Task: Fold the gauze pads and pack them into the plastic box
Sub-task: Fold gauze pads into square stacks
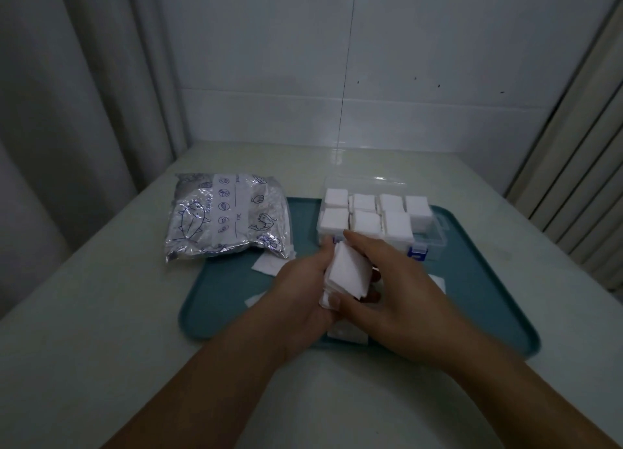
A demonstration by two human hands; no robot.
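A small stack of white gauze pads (347,273) is held at the centre of the frame, above a teal tray (472,280) set on a pale counter (84,313). The stack is cradled in the left hand (303,286), whose thumb is pressed on its lower edge, while the fingers of the right hand (391,293) are curled over its upper right side; the two-handed hold appears meant to square the layers up or press a fold. The pads look thin, soft and slightly fanned at the edges, tilted like a diamond. Just beyond the hands, upper right of centre, a clear plastic box (435,236) with its lid open stands on the tray, kept close so packing is a short reach. Seven of its compartments are seen filled with neat white squares; the lower right one appears empty. Loose flat pads (269,265) lie on the tray beside the hands. A shiny printed bag (229,216) rests left of centre, overlapping the tray's edge.
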